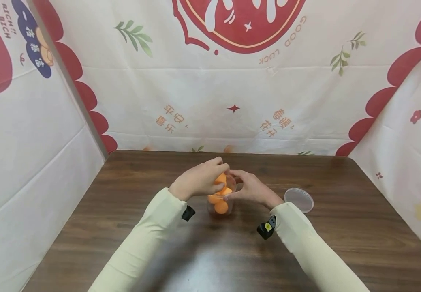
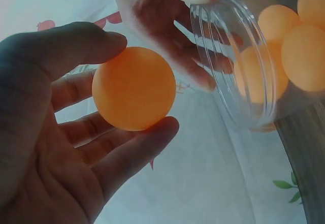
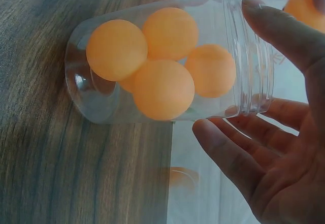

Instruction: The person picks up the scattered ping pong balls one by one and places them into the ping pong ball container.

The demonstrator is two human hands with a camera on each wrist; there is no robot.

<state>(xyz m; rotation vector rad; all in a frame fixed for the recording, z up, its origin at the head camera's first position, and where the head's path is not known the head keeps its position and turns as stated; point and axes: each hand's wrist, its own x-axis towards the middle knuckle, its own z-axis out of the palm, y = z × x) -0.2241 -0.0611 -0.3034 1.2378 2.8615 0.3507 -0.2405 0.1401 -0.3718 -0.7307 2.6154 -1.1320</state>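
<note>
My left hand pinches an orange ping-pong ball between thumb and fingertips. In the head view this hand is over the mouth of a clear plastic jar; the left wrist view shows the ball outside the jar, apart from its threaded rim. Around the jar's neck my right hand holds it, thumb on one side and fingers on the other. The jar stands upright on the table. Several more orange balls lie inside it, partly hiding one another.
A clear round lid lies flat on the brown wooden table, to the right of the right hand. Behind the table hangs a printed white cloth, with more cloth at both sides.
</note>
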